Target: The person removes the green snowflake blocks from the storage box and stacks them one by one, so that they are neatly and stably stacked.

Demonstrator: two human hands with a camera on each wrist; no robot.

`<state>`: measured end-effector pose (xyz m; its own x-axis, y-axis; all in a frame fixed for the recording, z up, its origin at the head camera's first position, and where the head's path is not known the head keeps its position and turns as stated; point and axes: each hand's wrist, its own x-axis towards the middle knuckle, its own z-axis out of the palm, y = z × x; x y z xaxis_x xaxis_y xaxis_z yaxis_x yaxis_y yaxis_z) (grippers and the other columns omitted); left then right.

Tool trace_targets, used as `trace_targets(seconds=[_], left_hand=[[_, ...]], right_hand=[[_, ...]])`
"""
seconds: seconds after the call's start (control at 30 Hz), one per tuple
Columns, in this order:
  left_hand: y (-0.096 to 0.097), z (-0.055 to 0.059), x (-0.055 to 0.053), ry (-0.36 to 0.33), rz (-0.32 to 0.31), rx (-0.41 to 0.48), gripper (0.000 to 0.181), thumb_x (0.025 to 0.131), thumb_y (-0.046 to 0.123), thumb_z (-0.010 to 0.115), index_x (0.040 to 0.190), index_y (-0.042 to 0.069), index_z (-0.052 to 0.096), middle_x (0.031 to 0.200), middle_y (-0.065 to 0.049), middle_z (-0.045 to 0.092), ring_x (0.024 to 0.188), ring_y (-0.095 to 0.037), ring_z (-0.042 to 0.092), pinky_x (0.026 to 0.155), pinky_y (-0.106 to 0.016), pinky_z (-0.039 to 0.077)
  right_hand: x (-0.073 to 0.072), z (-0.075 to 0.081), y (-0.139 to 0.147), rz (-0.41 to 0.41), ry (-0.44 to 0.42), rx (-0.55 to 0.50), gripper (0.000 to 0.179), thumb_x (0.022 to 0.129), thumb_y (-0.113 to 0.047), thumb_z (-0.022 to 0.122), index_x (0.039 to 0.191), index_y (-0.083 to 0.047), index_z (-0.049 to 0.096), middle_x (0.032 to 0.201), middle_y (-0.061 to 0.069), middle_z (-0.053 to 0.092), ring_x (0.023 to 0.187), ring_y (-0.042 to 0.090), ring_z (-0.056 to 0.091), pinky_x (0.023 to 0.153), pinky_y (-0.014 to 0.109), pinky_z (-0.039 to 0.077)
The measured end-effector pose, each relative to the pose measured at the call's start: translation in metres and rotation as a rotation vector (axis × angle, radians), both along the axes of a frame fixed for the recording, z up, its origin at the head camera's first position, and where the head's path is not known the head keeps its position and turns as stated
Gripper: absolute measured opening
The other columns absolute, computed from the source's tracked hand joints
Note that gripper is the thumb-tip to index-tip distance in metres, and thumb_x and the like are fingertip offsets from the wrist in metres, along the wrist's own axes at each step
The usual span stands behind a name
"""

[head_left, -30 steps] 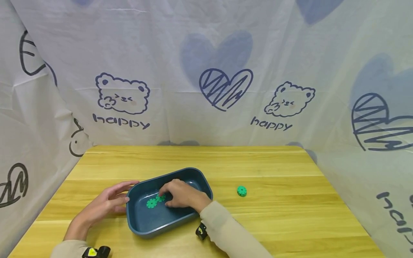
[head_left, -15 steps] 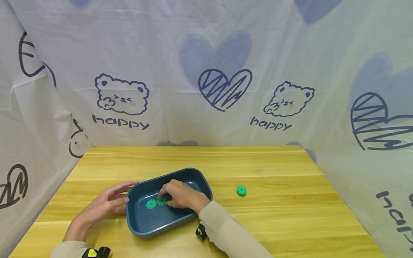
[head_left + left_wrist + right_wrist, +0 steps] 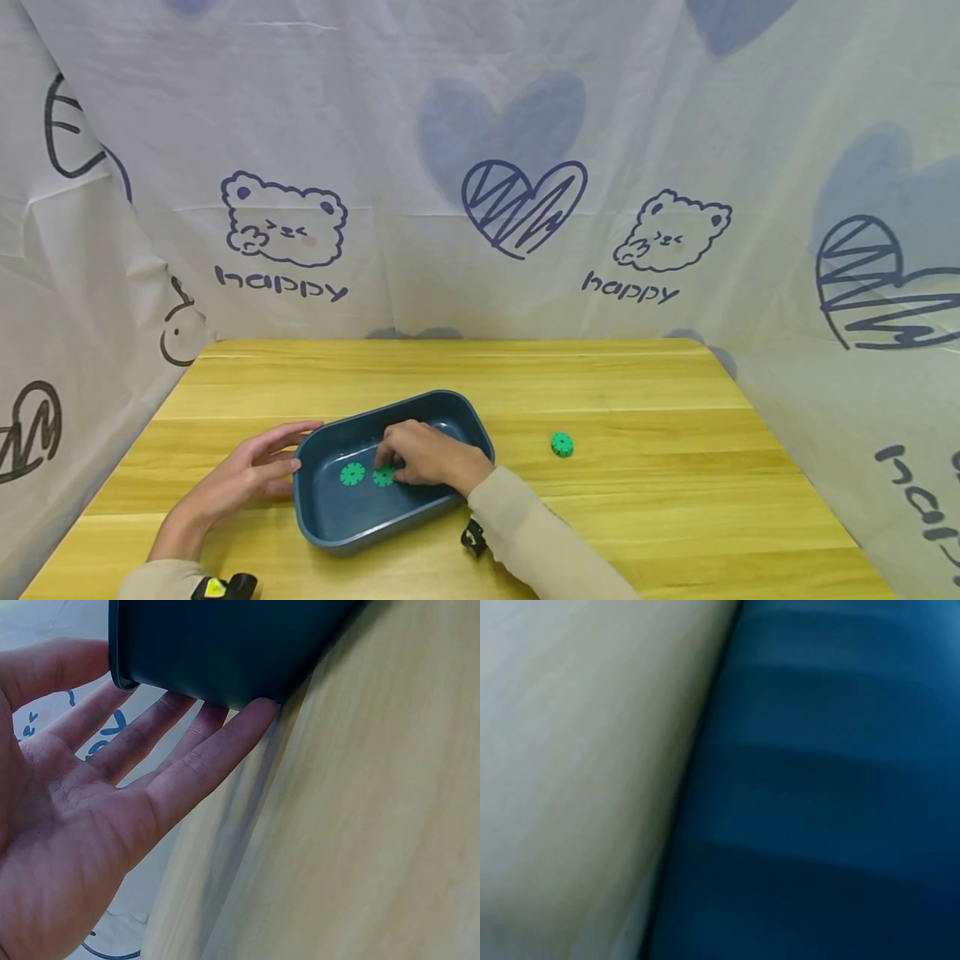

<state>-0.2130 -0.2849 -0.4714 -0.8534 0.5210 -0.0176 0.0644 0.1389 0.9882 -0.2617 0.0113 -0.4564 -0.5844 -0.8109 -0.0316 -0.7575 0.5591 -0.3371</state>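
A dark blue rectangular bin (image 3: 352, 517) with rounded corners lies at a slant on the table. My left hand (image 3: 240, 467) holds steady at its left end, thumb at the rim and straight fingers (image 3: 214, 754) against the outside wall in the left wrist view. Inside the bin, my right hand (image 3: 427, 454) pinches a green notched building disc (image 3: 383, 478) between thumb and index finger, partly hiding it. Another green notched disc (image 3: 352, 474) lies flat on the bin floor to its left. The right wrist view shows mostly the bin's blue wall (image 3: 817, 787), blurred.
To the right of the bin, a small stack of green notched discs (image 3: 562, 444) stands on the wooden table (image 3: 637, 500). A white printed cloth (image 3: 420, 275) hangs behind the table and along both sides.
The pinched green disc has moved right and slightly toward me, apart from the other disc that it overlapped earlier. My right hand has shifted slightly right; the left hand and bin stay put.
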Motion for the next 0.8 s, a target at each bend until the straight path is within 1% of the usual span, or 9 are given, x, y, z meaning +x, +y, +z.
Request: trace_targets(seconds=[0.17, 0.3, 0.47, 0.6, 0.8], left_hand=[[-0.0007, 0.0003, 0.0003, -0.010, -0.003, -0.001, 0.055, 0.108, 0.013, 0.051, 0.160, 0.010, 0.035, 0.140, 0.021, 0.057, 0.123, -0.002, 0.063, 0.092, -0.037, 0.063], [-0.0002, 0.0002, -0.0001, -0.020, -0.003, 0.002, 0.055, 0.107, 0.012, 0.051, 0.160, 0.009, 0.034, 0.141, 0.021, 0.057, 0.124, -0.002, 0.062, 0.093, -0.038, 0.063], [0.0006, 0.0003, -0.0005, -0.022, -0.006, 0.010, 0.055, 0.108, 0.012, 0.051, 0.160, 0.009, 0.034, 0.142, 0.020, 0.056, 0.124, -0.003, 0.063, 0.093, -0.039, 0.063], [0.0007, 0.0004, -0.0006, -0.021, -0.003, 0.010, 0.054, 0.107, 0.012, 0.051, 0.159, 0.010, 0.035, 0.141, 0.018, 0.057, 0.124, -0.004, 0.063, 0.092, -0.039, 0.063], [0.0004, -0.0005, -0.0013, -0.011, -0.005, 0.005, 0.055, 0.107, 0.011, 0.052, 0.159, 0.008, 0.035, 0.141, 0.018, 0.058, 0.123, -0.004, 0.064, 0.092, -0.038, 0.063]], right_hand=[[-0.0014, -0.0016, -0.0008, 0.039, 0.002, -0.019, 0.027, 0.090, -0.015, 0.081, 0.117, -0.017, 0.078, 0.114, -0.005, 0.072, 0.097, 0.003, 0.066, 0.084, 0.009, 0.051], [-0.0021, -0.0025, -0.0014, 0.065, -0.014, -0.014, 0.026, 0.091, -0.012, 0.079, 0.117, -0.017, 0.079, 0.111, -0.005, 0.073, 0.098, 0.002, 0.065, 0.084, 0.008, 0.050], [-0.0015, -0.0009, -0.0003, 0.072, -0.036, 0.016, 0.028, 0.092, -0.010, 0.078, 0.119, -0.016, 0.078, 0.110, -0.004, 0.071, 0.095, 0.002, 0.062, 0.083, 0.007, 0.048], [-0.0008, 0.0015, 0.0016, 0.070, -0.055, 0.029, 0.030, 0.092, -0.008, 0.077, 0.121, -0.015, 0.077, 0.112, -0.004, 0.070, 0.096, 0.002, 0.061, 0.082, 0.006, 0.048], [0.0000, 0.0028, 0.0062, 0.063, -0.041, 0.039, 0.028, 0.090, -0.009, 0.079, 0.117, -0.014, 0.078, 0.108, -0.004, 0.070, 0.092, 0.001, 0.062, 0.079, 0.005, 0.049]])
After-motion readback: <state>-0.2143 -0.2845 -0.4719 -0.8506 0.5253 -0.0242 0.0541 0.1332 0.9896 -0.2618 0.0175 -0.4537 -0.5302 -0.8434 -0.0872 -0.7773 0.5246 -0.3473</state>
